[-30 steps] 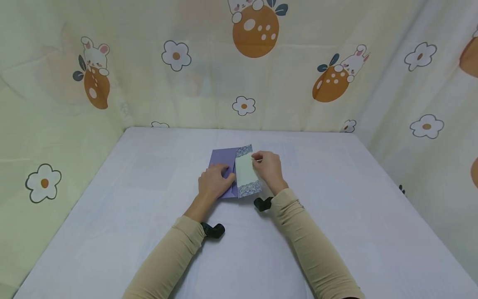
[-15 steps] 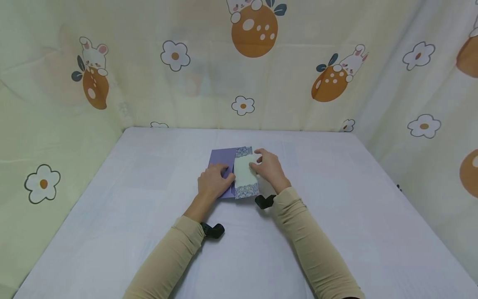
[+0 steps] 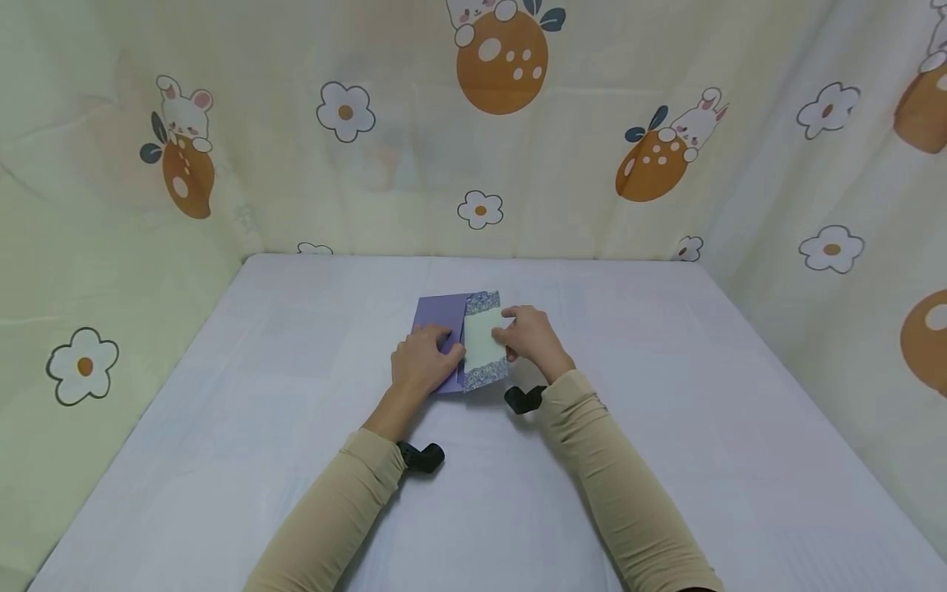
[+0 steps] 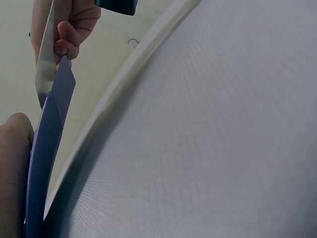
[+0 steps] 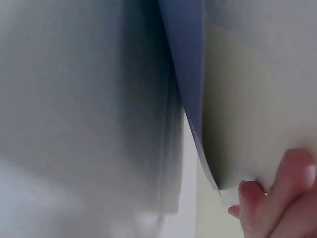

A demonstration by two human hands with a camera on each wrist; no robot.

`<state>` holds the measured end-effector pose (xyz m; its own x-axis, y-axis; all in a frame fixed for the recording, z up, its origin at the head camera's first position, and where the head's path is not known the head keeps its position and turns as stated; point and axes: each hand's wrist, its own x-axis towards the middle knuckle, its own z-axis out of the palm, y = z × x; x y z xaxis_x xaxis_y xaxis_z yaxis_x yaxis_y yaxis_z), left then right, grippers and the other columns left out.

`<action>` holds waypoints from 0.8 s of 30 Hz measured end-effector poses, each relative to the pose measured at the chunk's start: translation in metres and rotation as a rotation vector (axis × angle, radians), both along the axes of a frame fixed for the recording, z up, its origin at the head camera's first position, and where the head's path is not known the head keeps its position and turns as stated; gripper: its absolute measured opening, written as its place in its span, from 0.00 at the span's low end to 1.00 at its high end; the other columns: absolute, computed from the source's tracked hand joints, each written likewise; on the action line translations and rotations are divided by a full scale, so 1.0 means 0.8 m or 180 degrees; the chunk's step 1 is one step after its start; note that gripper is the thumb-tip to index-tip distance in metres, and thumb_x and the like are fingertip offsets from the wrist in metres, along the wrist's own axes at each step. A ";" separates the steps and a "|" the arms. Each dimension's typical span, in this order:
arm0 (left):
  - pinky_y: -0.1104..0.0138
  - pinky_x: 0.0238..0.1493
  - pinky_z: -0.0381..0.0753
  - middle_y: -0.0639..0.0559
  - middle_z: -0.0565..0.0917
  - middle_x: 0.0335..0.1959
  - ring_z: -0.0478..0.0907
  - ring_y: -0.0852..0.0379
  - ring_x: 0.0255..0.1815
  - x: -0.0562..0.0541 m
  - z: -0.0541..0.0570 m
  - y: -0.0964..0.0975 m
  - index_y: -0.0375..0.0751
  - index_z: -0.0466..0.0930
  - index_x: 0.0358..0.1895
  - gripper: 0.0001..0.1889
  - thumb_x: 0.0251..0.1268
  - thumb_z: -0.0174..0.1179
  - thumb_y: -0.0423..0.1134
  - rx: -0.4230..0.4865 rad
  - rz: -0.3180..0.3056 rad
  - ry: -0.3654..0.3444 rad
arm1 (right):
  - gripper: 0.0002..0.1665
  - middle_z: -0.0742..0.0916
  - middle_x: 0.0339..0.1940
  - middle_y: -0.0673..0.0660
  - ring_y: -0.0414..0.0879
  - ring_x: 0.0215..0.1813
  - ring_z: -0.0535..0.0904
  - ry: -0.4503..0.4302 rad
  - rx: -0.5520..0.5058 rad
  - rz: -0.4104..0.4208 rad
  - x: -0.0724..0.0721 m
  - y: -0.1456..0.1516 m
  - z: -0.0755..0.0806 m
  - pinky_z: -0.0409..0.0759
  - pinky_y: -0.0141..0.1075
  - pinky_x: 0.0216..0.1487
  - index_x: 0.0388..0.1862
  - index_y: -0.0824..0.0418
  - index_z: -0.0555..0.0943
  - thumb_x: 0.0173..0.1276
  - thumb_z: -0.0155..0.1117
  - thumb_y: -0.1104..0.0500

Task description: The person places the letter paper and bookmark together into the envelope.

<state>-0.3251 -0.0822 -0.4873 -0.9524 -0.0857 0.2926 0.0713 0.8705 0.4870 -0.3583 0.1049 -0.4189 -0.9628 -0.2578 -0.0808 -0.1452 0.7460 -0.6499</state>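
A purple envelope (image 3: 441, 308) lies in the middle of the table, its right side partly covered by a pale green card (image 3: 482, 337) with blue patterned bands at both ends. My left hand (image 3: 420, 358) holds the envelope from the left, thumb toward the card; the left wrist view shows that thumb (image 4: 17, 131) against the envelope's face. At the card's right edge, my right hand (image 3: 534, 339) pinches it with the thumb on top and fingers partly hidden behind. In the right wrist view, fingertips (image 5: 297, 161) rest on the card's surface, beside the purple paper (image 5: 188, 54).
White cloth covers the table (image 3: 629, 395). A printed curtain (image 3: 399, 181) with rabbits, flowers and orange fruit hangs behind and along the sides. Black wrist cameras, one by the left wrist (image 3: 422, 457) and one by the right (image 3: 524, 400), stick out above the cloth.
The card has shifted slightly left over the envelope. My right hand loosened its fingers, then took the card's right edge again a little lower. The left hand has stayed in place.
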 end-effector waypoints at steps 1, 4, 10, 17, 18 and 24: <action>0.48 0.47 0.79 0.54 0.82 0.56 0.76 0.44 0.60 0.000 -0.001 0.000 0.54 0.80 0.55 0.27 0.53 0.50 0.60 0.0000 0.0002 0.0004 | 0.34 0.82 0.15 0.51 0.47 0.18 0.81 -0.0001 -0.0042 -0.0030 -0.001 -0.001 -0.002 0.78 0.43 0.50 0.67 0.66 0.68 0.62 0.58 0.56; 0.48 0.45 0.79 0.54 0.82 0.55 0.77 0.44 0.58 -0.001 -0.001 -0.001 0.54 0.81 0.55 0.27 0.53 0.51 0.59 -0.0005 0.0004 0.0014 | 0.33 0.81 0.14 0.51 0.42 0.14 0.77 0.0039 -0.0100 -0.0097 -0.004 -0.003 -0.009 0.80 0.38 0.43 0.67 0.66 0.69 0.62 0.58 0.57; 0.48 0.46 0.78 0.53 0.82 0.55 0.77 0.44 0.58 -0.001 0.000 0.000 0.54 0.81 0.55 0.27 0.53 0.50 0.59 0.0001 0.0008 0.0006 | 0.32 0.85 0.20 0.56 0.40 0.11 0.75 0.0284 -0.0210 -0.0190 -0.007 -0.009 -0.021 0.77 0.32 0.29 0.66 0.65 0.70 0.62 0.56 0.58; 0.49 0.43 0.79 0.52 0.83 0.54 0.79 0.43 0.55 -0.001 0.001 0.001 0.54 0.81 0.54 0.26 0.53 0.50 0.58 0.0003 0.0027 0.0016 | 0.29 0.86 0.26 0.57 0.39 0.10 0.74 0.0554 -0.0253 -0.0310 -0.007 -0.014 -0.028 0.70 0.30 0.16 0.63 0.65 0.73 0.63 0.58 0.59; 0.49 0.43 0.79 0.52 0.83 0.54 0.79 0.43 0.55 -0.001 0.001 0.001 0.54 0.81 0.54 0.26 0.53 0.50 0.58 0.0006 0.0030 0.0018 | 0.28 0.86 0.27 0.57 0.39 0.10 0.74 0.0591 -0.0261 -0.0331 -0.008 -0.014 -0.029 0.70 0.30 0.15 0.63 0.64 0.74 0.62 0.59 0.59; 0.49 0.42 0.80 0.52 0.83 0.54 0.80 0.43 0.54 -0.001 -0.002 0.001 0.54 0.81 0.54 0.26 0.53 0.50 0.59 -0.0016 0.0029 0.0027 | 0.27 0.83 0.28 0.57 0.39 0.09 0.73 0.0833 -0.0171 -0.0272 -0.008 -0.016 -0.033 0.70 0.30 0.13 0.61 0.63 0.75 0.63 0.58 0.59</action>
<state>-0.3258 -0.0816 -0.4885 -0.9491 -0.0928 0.3011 0.0675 0.8735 0.4821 -0.3644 0.0917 -0.4454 -0.9676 -0.1719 0.1850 -0.2513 0.7283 -0.6375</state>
